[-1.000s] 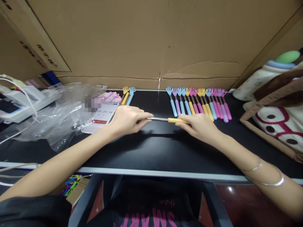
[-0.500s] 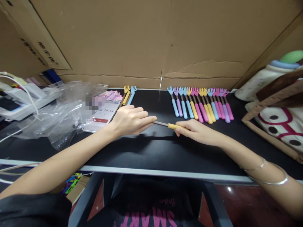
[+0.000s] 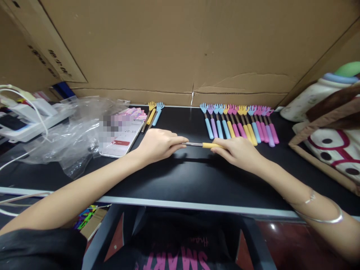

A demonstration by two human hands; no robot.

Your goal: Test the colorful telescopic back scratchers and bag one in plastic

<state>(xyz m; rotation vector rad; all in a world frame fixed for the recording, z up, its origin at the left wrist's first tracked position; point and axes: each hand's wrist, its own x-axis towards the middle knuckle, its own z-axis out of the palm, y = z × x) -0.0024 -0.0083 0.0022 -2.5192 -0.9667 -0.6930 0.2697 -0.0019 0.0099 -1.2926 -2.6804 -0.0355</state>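
The left hand pinches the bare metal end of a yellow-handled rod between thumb and forefinger, while the right hand grips the handle, thumb on the near side and fingers folded over. Half a second ago the rod sloped down more toward the right; now it lies nearly level, and the right hand's grip has flattened out along the handle. The left thumb shows more clearly beneath the forefinger than it did then.

Both hands have their backs turned up, and the forearms slant in from the two near corners, meeting at the rod. Its long axis runs side to side, roughly along the table's front edge, metal end toward the left, handle toward the right. It is held above the black table, its shadow below.

Beyond the right hand lies a row of colourful back scratchers, claws away from the person; two more scratchers lie beyond the left. Beside the left wrist is a phone, next to a crumpled clear plastic bag.
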